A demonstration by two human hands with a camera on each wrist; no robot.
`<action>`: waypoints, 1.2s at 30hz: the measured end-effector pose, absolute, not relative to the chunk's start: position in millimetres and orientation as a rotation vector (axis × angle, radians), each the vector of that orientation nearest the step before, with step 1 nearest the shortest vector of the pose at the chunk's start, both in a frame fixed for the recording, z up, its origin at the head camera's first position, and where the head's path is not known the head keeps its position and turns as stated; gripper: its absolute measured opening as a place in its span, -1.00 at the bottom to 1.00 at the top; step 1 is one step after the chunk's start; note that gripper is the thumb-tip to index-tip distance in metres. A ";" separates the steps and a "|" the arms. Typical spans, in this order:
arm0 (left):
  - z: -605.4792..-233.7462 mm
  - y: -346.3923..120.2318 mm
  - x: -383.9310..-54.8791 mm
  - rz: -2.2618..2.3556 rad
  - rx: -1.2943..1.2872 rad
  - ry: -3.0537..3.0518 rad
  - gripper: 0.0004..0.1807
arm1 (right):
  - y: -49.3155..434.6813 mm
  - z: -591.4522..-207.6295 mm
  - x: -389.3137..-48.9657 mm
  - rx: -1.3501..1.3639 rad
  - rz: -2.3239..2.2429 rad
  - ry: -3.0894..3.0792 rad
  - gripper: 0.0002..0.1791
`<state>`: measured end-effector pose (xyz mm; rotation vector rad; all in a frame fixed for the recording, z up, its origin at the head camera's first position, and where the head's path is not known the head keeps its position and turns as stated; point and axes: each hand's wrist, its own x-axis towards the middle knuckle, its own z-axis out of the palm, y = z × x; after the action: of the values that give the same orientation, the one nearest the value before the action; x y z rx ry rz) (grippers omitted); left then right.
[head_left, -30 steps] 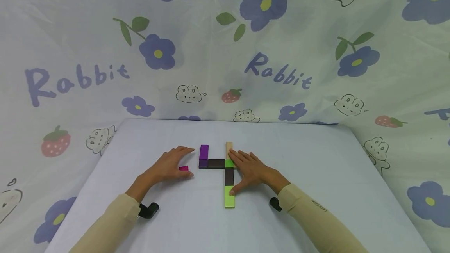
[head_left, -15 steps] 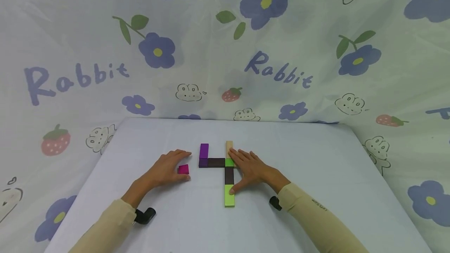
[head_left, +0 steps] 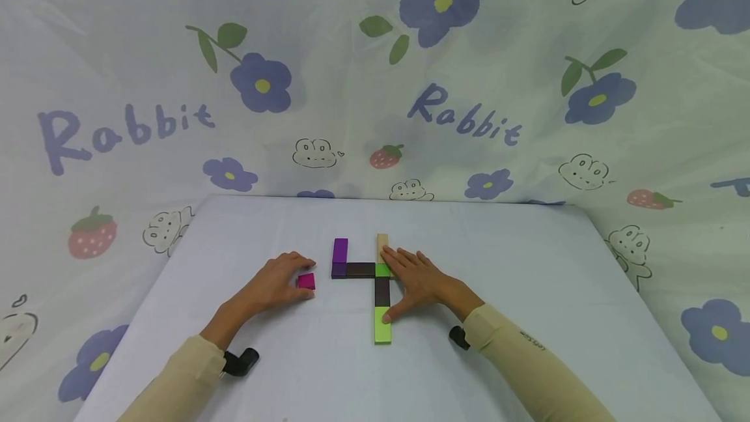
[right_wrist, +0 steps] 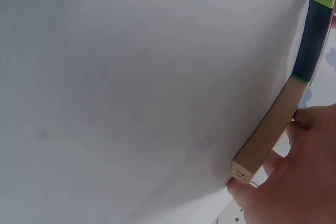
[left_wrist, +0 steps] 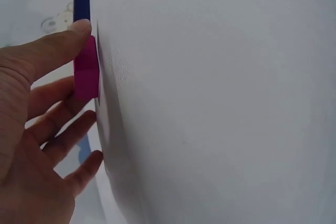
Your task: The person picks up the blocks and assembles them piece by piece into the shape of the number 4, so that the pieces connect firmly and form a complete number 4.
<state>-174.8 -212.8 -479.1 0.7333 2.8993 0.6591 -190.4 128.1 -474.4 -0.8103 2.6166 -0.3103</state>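
On the white table a small magenta block (head_left: 306, 281) lies in the gap between the thumb and fingers of my left hand (head_left: 271, 284). The fingers are loosely bent and spread; in the left wrist view the thumb overlaps the magenta block (left_wrist: 86, 69). My right hand (head_left: 423, 282) lies spread over a line of blocks. Its fingertips rest on a tan wooden block (head_left: 382, 243), its thumb on a lime-green block (head_left: 383, 334). Between those sit a bright green piece (head_left: 382, 270) and a dark block (head_left: 382, 293). The right wrist view shows the tan block (right_wrist: 270, 129) beside the fingers.
A dark bar (head_left: 360, 271) runs left from the line to a purple block (head_left: 340, 251) that points to the back. Small black devices (head_left: 241, 362) are strapped at both wrists. A printed cloth (head_left: 351, 83) hangs behind the table (head_left: 515, 246).
My left hand has drawn back slightly to the left, uncovering more of the magenta block, which stays in place. The right hand and the line of blocks have not moved.
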 end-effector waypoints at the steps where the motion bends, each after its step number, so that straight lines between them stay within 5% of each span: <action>1: -478.3 -213.1 -174.7 0.669 0.734 2.894 -0.40 | 128.2 -473.9 -190.4 -0.808 -0.312 2.616 0.50; 12: -473.5 -213.7 -172.0 0.749 0.733 2.889 -0.62 | 129.9 -473.1 -190.9 -0.815 -0.333 2.608 0.50; 36: -472.3 -217.7 -178.0 0.802 0.732 2.877 -0.62 | 129.3 -472.1 -190.3 -0.823 -0.333 2.608 0.49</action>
<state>-178.0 -217.7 -472.3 0.7320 2.8770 0.8022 -190.3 129.3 -472.1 -0.8232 2.6075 -0.3334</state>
